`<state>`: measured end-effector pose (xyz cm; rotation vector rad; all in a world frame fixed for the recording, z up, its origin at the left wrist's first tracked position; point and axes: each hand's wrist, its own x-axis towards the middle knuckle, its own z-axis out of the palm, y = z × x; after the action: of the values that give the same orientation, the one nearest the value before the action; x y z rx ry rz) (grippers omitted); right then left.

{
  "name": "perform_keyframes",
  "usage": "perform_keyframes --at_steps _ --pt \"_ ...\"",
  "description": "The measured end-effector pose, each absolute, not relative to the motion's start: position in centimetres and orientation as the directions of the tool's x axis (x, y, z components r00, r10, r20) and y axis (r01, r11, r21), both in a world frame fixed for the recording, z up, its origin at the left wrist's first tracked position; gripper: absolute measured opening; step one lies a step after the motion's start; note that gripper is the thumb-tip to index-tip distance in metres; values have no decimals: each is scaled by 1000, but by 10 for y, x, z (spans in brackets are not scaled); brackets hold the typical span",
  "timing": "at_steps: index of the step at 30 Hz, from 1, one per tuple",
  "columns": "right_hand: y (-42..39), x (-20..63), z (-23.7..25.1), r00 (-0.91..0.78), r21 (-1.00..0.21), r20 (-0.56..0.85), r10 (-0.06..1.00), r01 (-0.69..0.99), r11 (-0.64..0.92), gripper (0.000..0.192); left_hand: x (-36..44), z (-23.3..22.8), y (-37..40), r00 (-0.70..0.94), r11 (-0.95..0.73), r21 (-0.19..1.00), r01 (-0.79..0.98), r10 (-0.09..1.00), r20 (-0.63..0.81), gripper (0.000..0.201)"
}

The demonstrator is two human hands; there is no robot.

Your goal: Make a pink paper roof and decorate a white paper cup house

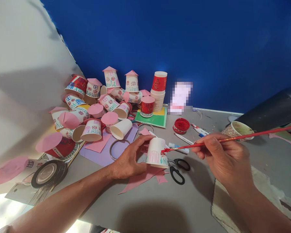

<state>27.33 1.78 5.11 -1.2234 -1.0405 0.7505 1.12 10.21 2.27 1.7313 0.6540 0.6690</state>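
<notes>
Head view showed my left hand (129,158) clasping the upturned white paper cup (156,152) on the grey table (160,207) while my right hand (223,155) pinched the long red paintbrush (232,138), whose wet tip needed light, steady dabs.

A matt paper cup (156,152) is showing pen-drawn marks. The red brush (232,138) is looking glossy, the scissors (179,169) black plastic-handled, and the grey tabletop (160,207) smooth and dull.
</notes>
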Motion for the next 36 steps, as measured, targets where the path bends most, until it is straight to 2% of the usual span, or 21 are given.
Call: perform_keyframes --at_steps 5,13,17,21,28,36 --pt "19 275 47 348 -981 190 918 43 187 31 10 21 103 689 -254 962 97 715 120 80" --pt "20 274 49 383 -970 238 892 55 235 32 12 26 102 696 -217 972 87 711 97 75" --pt "19 274 48 345 -975 224 912 71 212 30 11 23 102 698 -243 965 96 708 109 77" --pt "18 276 51 397 -969 246 884 76 235 31 11 21 102 700 -220 971 98 708 90 78" --pt "20 279 55 408 -969 237 882 38 243 33 12 18 102 700 -198 980 26 704 123 82" --pt "18 278 54 396 -974 226 890 62 220 35 14 20 100 708 -84 994 -70 697 109 78"
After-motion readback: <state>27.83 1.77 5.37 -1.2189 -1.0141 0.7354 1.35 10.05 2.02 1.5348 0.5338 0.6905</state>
